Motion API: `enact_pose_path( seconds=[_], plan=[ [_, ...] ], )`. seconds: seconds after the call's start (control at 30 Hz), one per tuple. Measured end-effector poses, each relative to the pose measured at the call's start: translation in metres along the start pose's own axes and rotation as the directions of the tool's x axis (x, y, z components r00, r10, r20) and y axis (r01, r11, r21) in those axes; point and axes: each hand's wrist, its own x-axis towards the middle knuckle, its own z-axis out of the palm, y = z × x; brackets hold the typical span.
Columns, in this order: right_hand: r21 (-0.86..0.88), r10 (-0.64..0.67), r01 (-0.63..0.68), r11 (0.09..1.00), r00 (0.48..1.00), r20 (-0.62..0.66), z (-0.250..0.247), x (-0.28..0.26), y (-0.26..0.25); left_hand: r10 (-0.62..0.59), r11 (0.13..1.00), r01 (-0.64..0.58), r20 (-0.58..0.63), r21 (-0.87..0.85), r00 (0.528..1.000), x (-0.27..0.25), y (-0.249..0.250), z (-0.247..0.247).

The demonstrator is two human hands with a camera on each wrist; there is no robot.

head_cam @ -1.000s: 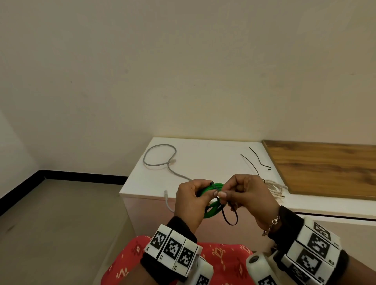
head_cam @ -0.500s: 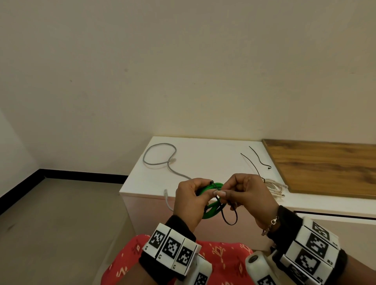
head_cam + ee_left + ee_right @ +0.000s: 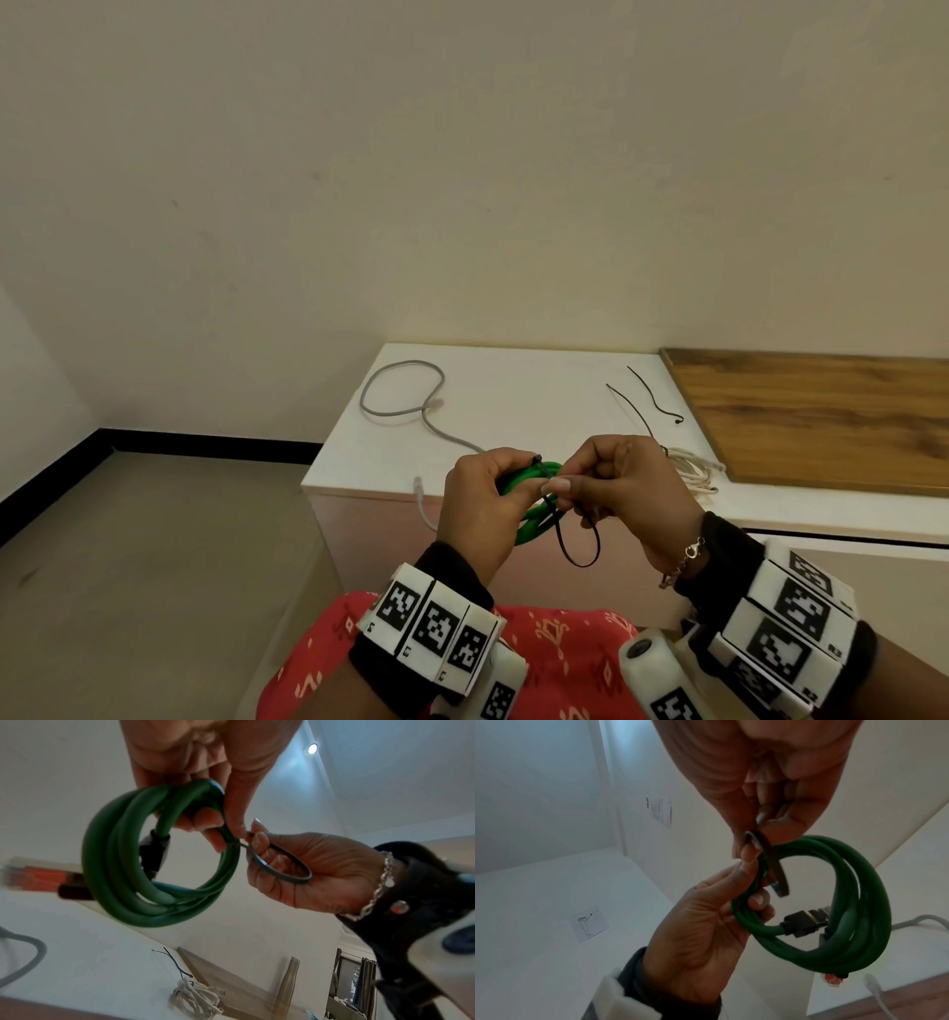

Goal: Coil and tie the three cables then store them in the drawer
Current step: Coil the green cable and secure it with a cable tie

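My left hand (image 3: 488,493) grips a coiled green cable (image 3: 534,524) in the air in front of the white cabinet top (image 3: 513,390). In the left wrist view the green cable (image 3: 123,862) hangs as a round coil with a black plug inside. My right hand (image 3: 611,488) pinches a black tie (image 3: 580,545) that loops round the coil; the black tie (image 3: 282,866) bows out under the fingers. A grey cable (image 3: 405,395) lies loose on the cabinet. A white cable (image 3: 693,470) sits bundled behind my right hand.
Two more black ties (image 3: 647,401) lie on the white top. A wooden board (image 3: 821,411) covers the right part of the top. A dark gap (image 3: 847,539) runs below the top's front edge at right. The wall stands close behind.
Hardly anything has shifted; both hands stay together on the green coil, with the black tie loop hanging below.
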Motion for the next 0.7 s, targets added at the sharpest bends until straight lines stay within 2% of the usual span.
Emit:
enact_pose_path(
  seconds=[0.2, 0.4, 0.7],
  plan=[
    [0.04, -0.031, 0.031, 0.999, 0.999, -0.008, 0.0001, 0.0004, -0.001, 0.004, 1.0, -0.004, 0.005, 0.029, 1.0, -0.0017, -0.0014, -0.0009],
    [0.02, -0.023, 0.023, 1.0, 1.0, -0.015, 0.003, -0.0006, 0.0008, -0.022, 0.999, 0.022, -0.009, -0.037, 1.0, 0.0021, -0.0019, -0.0024],
    [0.004, -0.031, 0.031, 1.0, 0.999, -0.013, 0.0026, -0.0012, 0.0002, -0.023, 0.999, 0.023, 0.004, -0.044, 1.0, 0.0026, -0.0033, -0.0026]
  ],
)
